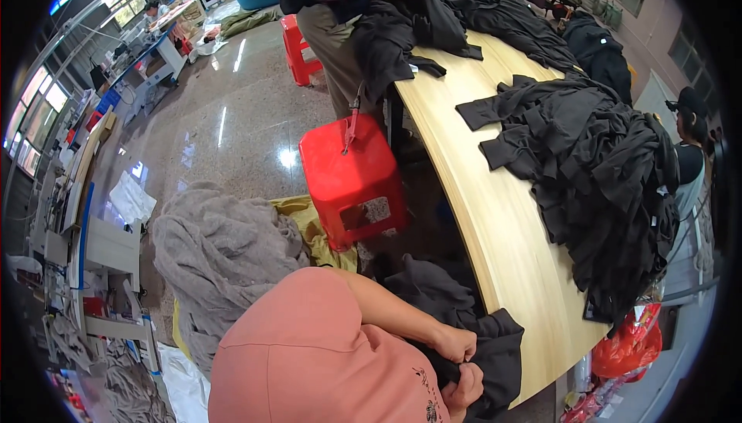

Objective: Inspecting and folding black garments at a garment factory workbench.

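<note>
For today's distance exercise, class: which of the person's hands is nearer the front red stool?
Left. In the picture, the left hand is below-right of the front red stool; the right hand, lower and farther.

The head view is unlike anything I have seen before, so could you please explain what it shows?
There is no machine here: a camera worn on a person's head looks down at their work. Its wide fisheye lens bends straight edges and darkens the corners. The pink shirt at the bottom belongs to the wearer.

The bare left hand and right hand are close together, both gripping black cloth at the edge of a pale wooden table. A large heap of black garments lies on that table. Farther along stands another person, also handling dark fabric. Left of the table are a red stool and a heap of grey fabric.
</note>
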Demonstrator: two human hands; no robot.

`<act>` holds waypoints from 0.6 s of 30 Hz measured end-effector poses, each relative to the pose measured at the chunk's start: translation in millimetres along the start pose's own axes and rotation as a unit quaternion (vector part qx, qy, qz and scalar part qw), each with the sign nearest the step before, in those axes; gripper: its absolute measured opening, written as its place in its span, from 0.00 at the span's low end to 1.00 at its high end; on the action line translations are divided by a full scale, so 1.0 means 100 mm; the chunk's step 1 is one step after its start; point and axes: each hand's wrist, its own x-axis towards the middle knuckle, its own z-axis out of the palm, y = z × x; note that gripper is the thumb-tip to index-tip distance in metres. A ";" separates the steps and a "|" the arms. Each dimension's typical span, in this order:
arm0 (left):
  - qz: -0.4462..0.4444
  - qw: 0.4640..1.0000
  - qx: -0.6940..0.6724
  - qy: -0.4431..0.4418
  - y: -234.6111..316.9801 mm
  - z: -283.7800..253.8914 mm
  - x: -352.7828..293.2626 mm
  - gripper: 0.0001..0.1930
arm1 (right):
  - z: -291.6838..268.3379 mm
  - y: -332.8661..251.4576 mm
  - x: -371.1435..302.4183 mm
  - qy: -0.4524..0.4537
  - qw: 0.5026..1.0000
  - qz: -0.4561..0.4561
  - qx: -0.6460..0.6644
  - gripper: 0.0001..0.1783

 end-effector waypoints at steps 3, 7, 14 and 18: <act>-0.031 0.997 -0.061 -0.021 0.07 -0.07 -0.06 0.05 | 0.03 -0.01 -0.04 0.013 0.999 0.027 -0.016 0.14; -0.006 0.998 -0.066 -0.017 0.03 -0.09 -0.04 0.05 | 0.01 0.00 -0.05 0.025 0.997 0.055 -0.043 0.15; -0.030 0.998 -0.061 0.004 -0.06 -0.19 -0.15 0.06 | 0.01 -0.04 0.05 -0.028 0.991 0.094 -0.095 0.17; -0.069 0.993 -0.097 -0.013 -0.06 -0.18 -0.11 0.05 | 0.06 -0.01 -0.08 -0.009 0.982 0.103 -0.156 0.11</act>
